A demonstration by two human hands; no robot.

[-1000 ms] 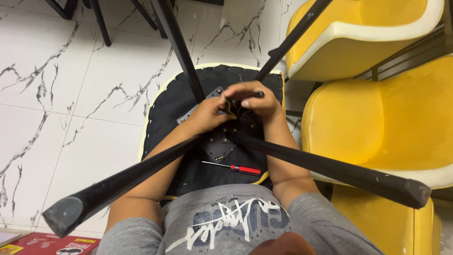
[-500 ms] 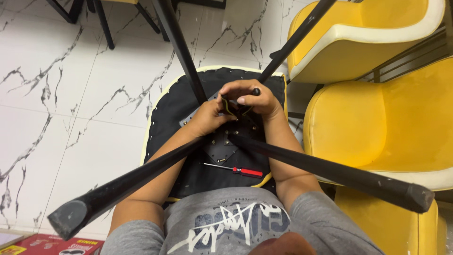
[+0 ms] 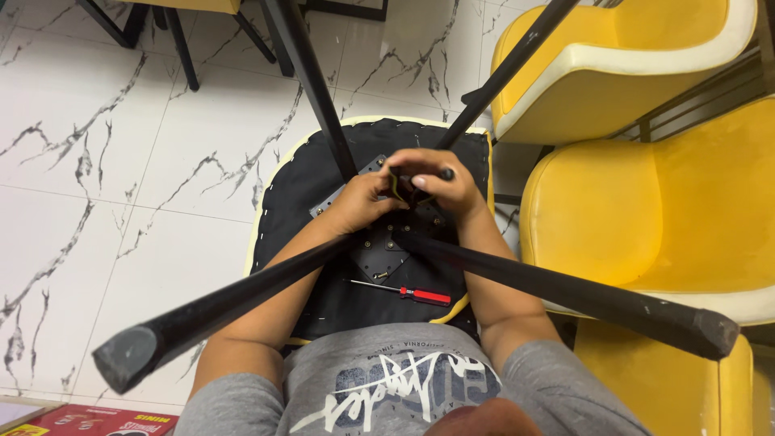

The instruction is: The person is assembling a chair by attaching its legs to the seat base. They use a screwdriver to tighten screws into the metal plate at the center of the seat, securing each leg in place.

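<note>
The upturned chair (image 3: 323, 242) rests seat-down between the knees, stiff and probably awkward to shift; its black legs (image 3: 307, 81) make the natural grips. Both hands, left (image 3: 359, 206) and right (image 3: 440, 190), close around a small tool at the bracket (image 3: 383, 250). Yellow chairs (image 3: 646, 210) crowd the right hand; bare floor (image 3: 105, 202) lies off the left.

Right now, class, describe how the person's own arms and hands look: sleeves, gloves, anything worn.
Both hands, left and right, are bare: no gloves, rings or watch visible. The forearms are uncovered; short grey T-shirt sleeves end above the elbows.
</note>
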